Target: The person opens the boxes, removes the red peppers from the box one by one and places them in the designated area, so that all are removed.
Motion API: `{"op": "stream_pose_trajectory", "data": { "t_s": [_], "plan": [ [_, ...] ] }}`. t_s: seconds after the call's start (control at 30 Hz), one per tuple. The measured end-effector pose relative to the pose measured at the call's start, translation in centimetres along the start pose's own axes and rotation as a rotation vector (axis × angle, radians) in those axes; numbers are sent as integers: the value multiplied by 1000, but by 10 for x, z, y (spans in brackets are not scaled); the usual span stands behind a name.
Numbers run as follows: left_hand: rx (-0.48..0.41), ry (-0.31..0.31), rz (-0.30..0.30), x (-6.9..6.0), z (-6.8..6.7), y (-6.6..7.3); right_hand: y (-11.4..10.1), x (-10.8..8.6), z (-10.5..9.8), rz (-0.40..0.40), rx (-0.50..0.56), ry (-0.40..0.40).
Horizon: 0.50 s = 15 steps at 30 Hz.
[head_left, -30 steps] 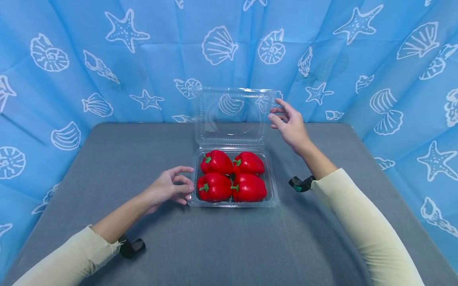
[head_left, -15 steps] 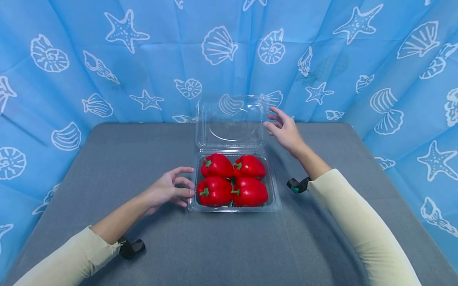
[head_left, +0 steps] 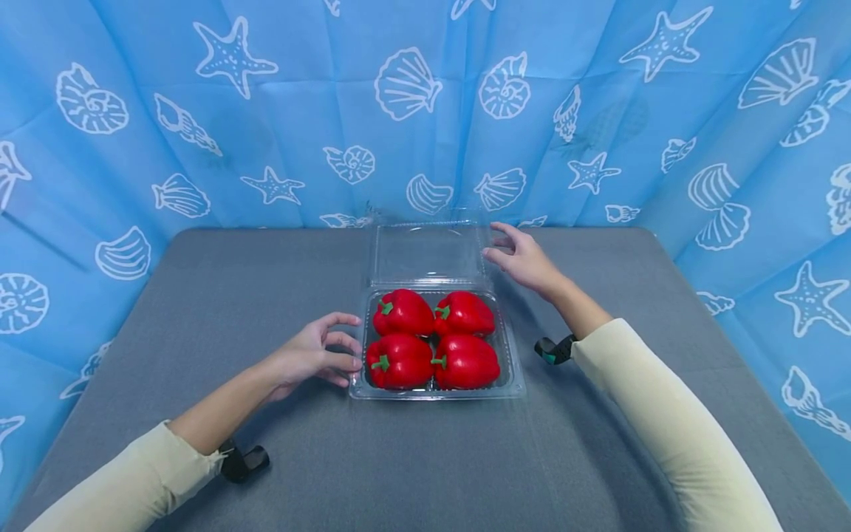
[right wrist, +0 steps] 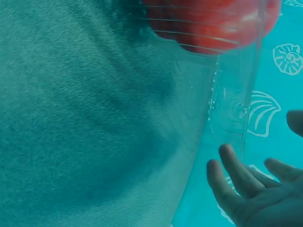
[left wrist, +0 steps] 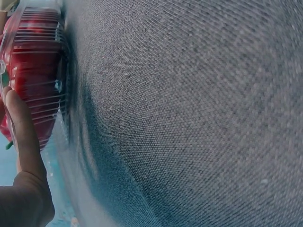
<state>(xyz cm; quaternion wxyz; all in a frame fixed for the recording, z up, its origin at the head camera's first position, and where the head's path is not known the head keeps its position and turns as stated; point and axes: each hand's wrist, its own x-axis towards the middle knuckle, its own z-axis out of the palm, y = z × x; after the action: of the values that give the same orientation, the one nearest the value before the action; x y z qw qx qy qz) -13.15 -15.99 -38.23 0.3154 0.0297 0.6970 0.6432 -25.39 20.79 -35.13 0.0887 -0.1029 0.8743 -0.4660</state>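
Observation:
Several red bell peppers with green stems sit in two rows inside a clear plastic clamshell box. Its transparent lid stands raised at the back, leaning away from me. At the box's left side, my left hand rests its fingertips near the rim; in the left wrist view, the thumb lies against the ribbed side wall. My right hand is beside the lid's right edge with fingers spread and slightly bent. The right wrist view shows those fingers close to the lid, holding nothing; contact is unclear.
A grey cloth-covered table lies under the box. Behind and at both sides hangs a blue curtain with white shells and starfish. Each wrist carries a black strapped camera.
The lid has tipped further back and its top edge sits lower. My right hand has moved down and left beside it. The box has shifted slightly toward me; my left hand has stayed.

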Motion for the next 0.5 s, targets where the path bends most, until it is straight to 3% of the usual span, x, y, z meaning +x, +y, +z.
{"op": "stream_pose_trajectory", "data": {
  "t_s": [0.23,0.5],
  "plan": [
    [-7,0,-15,0,-1,0,8,0,3,61,-105,-89],
    [-16,1,-20,0,0,0,7,-3,0,12,-143,-96]
  ]
}}
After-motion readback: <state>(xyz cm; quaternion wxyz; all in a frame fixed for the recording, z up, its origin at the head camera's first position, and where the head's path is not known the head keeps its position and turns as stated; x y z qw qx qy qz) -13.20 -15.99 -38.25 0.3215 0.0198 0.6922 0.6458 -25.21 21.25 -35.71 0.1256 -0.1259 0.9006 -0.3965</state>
